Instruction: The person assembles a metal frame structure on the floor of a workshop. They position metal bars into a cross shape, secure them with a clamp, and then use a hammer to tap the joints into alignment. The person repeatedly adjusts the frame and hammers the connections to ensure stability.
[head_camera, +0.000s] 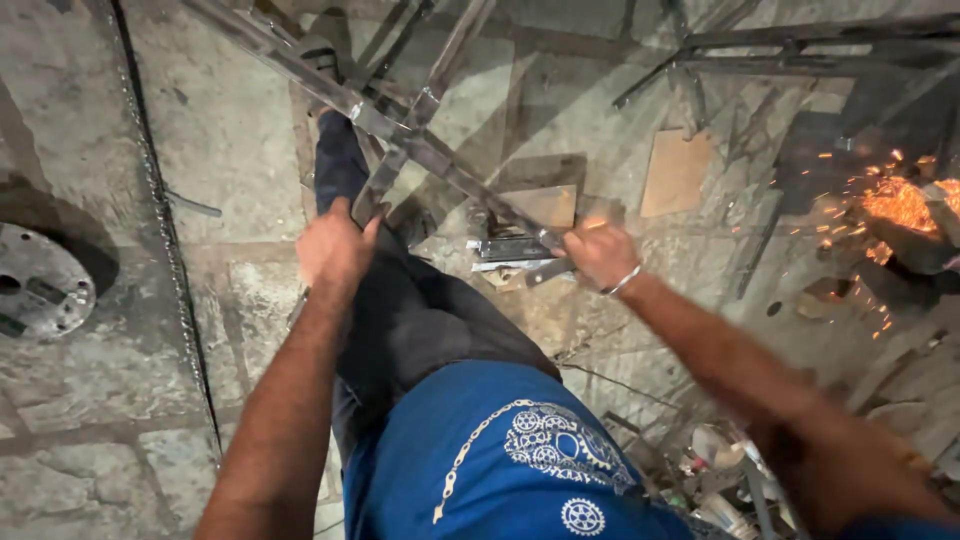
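Left hand (333, 246) fingers curled tight round a flat bar of the metal frame (400, 135). Right hand (598, 254) fingers closed on the frame's lower end, beside stacked steel strips (508, 252). Frame slants across the dark trouser leg (400, 310), above the stone floor (230, 130). Sparks (895, 200) far right; round metal plate (40, 285) far left.

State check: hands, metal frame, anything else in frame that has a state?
Left hand: closed around a bar of the frame.
Right hand: closed on a blurred small metal piece at the frame's lower end.
Grey crossed-bar metal frame: tilted, raised off the stone floor, held by both hands.
Orange sparks: flying at the right edge, source not clear.
Round grey metal disc: lying flat on the floor, untouched.
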